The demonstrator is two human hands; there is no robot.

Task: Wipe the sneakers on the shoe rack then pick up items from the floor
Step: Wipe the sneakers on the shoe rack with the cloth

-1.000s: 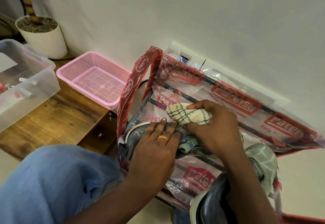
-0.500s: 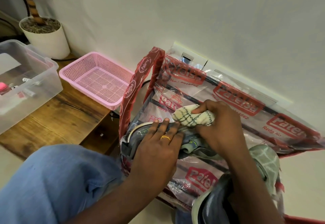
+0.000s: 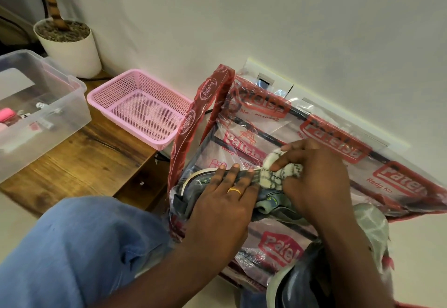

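A grey sneaker (image 3: 200, 184) with a pale sole rim lies on the shoe rack (image 3: 338, 138), which is wrapped in clear plastic printed with red logos. My left hand (image 3: 225, 201) lies flat across the sneaker's upper, fingers straight, holding it down. My right hand (image 3: 316, 179) grips a bunched cream cloth (image 3: 280, 174) with a dark grid pattern and presses it against the sneaker just past my left fingertips. A second grey sneaker (image 3: 295, 286) sits lower on the rack under my right forearm, mostly hidden.
A pink mesh basket (image 3: 140, 111) and a clear plastic box (image 3: 41, 111) holding small items stand on a low wooden bench (image 3: 84, 162) to the left. A white plant pot (image 3: 70, 46) stands by the wall. My blue-trousered knee (image 3: 79, 252) fills the lower left.
My right hand has rubbed the cloth a little along the sneaker, toward my left fingertips. My left hand stays on the sneaker. The view shifted slightly.
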